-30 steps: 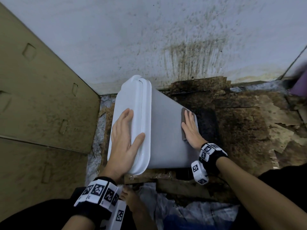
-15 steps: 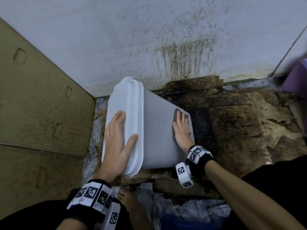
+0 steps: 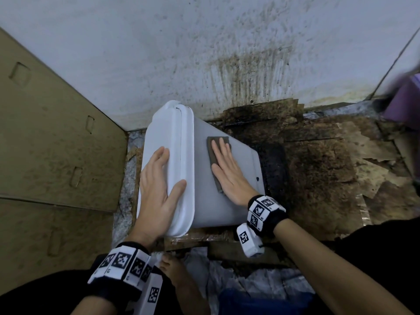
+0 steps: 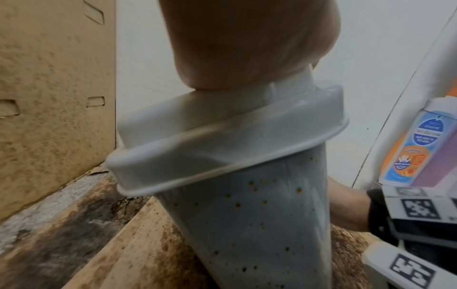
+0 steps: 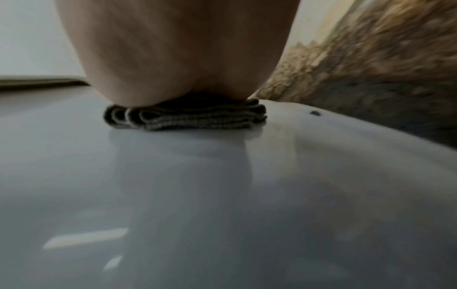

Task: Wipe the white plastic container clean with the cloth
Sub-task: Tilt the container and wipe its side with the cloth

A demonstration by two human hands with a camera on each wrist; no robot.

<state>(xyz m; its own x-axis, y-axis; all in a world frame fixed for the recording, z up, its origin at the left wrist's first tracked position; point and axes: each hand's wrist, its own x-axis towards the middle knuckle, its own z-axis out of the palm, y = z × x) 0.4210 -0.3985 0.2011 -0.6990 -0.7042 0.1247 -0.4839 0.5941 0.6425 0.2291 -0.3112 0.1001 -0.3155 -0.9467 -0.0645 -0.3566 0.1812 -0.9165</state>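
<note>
The white plastic container [image 3: 204, 196] lies on its side on stained cardboard, its lid end to the left. My left hand [image 3: 156, 187] rests flat on the lid [image 3: 159, 130], with the thumb over the lid's rim. My right hand [image 3: 227, 173] presses a folded grey-brown cloth [image 3: 212, 153] flat against the container's upper side, fingers straight. From the right wrist, the cloth [image 5: 188, 117] shows as a folded stack under the palm on the glossy wall [image 5: 222, 195]. The left wrist view shows the container's underside [image 4: 247, 224] speckled with brown spots.
A soiled wall [image 3: 204, 53] stands right behind the container. A tan cardboard panel [image 3: 52, 144] closes off the left side. Dirty torn cardboard [image 3: 329, 167] covers the floor to the right. A purple object [image 3: 406, 98] sits at the far right, and a bare foot [image 3: 175, 269] lies near the front.
My right hand has slid the cloth left across the container's side, from its right edge toward the lid. The left hand stays on the lid.
</note>
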